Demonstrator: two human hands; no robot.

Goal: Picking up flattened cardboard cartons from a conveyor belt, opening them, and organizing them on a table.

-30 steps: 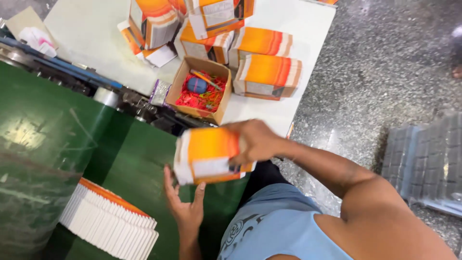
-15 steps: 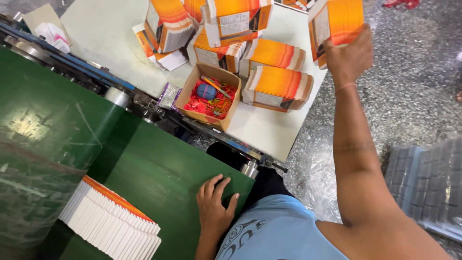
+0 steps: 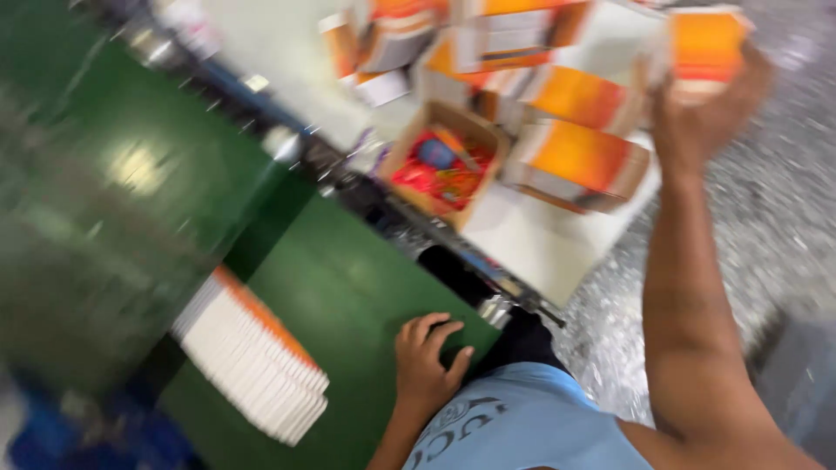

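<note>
Right hand grips orange box; left hand apparently flat on green table.

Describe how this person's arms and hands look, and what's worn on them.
Both arms are bare to the shoulder, with no sleeves, gloves, watch or rings visible in this blurred view. The left hand and right hand are bare too. The person wears a light blue sleeveless top with dark print.

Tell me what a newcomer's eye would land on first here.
First, the right hand, raised at the top right and gripping an orange and white box above the white table, where more such boxes crowd around an open carton of red and blue items. Next, the left hand lying flat on the green surface, beside a fanned stack of flat white and orange cartons.
</note>
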